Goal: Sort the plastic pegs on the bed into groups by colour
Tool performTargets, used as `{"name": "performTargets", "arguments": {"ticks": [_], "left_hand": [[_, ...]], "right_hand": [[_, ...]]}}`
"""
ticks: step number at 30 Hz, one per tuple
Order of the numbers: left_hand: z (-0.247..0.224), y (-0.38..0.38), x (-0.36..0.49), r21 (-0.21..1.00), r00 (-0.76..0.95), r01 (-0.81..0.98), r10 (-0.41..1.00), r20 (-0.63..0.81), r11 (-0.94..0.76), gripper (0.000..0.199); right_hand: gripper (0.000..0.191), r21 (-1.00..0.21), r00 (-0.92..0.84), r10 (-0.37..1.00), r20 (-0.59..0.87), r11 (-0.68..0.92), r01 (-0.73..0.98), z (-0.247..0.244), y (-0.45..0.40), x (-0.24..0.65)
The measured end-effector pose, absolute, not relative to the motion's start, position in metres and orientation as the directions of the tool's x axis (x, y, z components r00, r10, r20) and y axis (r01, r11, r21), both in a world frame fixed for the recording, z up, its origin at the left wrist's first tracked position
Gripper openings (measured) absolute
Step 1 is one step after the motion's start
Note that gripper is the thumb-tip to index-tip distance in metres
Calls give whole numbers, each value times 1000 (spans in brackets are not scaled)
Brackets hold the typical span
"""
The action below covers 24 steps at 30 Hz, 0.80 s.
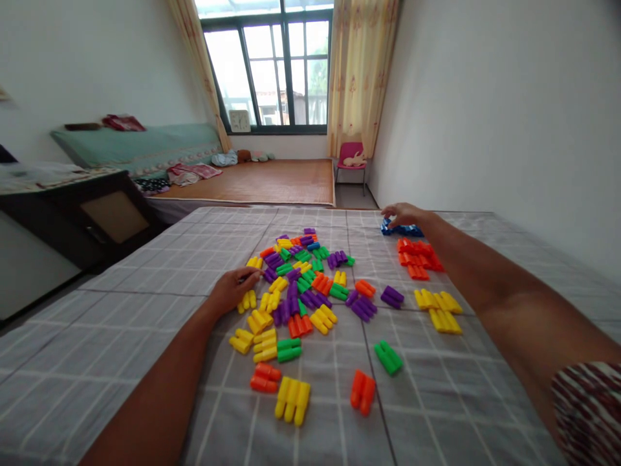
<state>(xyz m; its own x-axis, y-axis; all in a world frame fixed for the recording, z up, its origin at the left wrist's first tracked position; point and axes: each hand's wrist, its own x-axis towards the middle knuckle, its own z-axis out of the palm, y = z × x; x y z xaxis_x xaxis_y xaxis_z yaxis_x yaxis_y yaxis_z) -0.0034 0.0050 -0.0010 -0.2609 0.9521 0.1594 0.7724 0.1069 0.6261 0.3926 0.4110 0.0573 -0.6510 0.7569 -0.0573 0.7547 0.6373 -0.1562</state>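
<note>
My left hand (235,289) is at the left edge of a loose pile of plastic toy blocks, each shaped like joined tubes. Its thumb and forefinger are a little apart, their tips beside a purple block (270,276). At the far right, my right hand (405,212) bends its fingers down onto a blue block (386,227), at the end of a row of blue blocks (410,231). Part of that row is hidden behind the hand and wrist. Nearer me are a group of orange blocks (417,255) and a group of yellow blocks (439,310).
The blocks lie on a grey checked cloth (330,433). A green block (388,357), an orange block (363,392) and a yellow block (292,400) are nearer me. Beyond the cloth stand a bed (272,181) and a pink chair (351,155); a dark cabinet (116,220) is at left.
</note>
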Motion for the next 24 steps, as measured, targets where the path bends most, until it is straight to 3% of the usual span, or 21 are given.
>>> {"name": "performTargets", "arguments": {"ticks": [11, 17, 21, 24], "left_hand": [[0, 5, -1, 618, -243, 780, 956, 165, 92, 52], [1, 5, 1, 620, -239, 779, 958, 161, 90, 49], [2, 5, 1, 602, -231, 793, 959, 163, 88, 50], [1, 6, -1, 589, -215, 805, 961, 176, 72, 50]], "right_hand": [[56, 26, -627, 779, 23, 627, 779, 45, 399, 383], [38, 96, -714, 700, 30, 709, 699, 33, 401, 386], [39, 90, -701, 711, 54, 696, 713, 39, 396, 389], [43, 19, -733, 673, 101, 735, 678, 51, 378, 368]]}}
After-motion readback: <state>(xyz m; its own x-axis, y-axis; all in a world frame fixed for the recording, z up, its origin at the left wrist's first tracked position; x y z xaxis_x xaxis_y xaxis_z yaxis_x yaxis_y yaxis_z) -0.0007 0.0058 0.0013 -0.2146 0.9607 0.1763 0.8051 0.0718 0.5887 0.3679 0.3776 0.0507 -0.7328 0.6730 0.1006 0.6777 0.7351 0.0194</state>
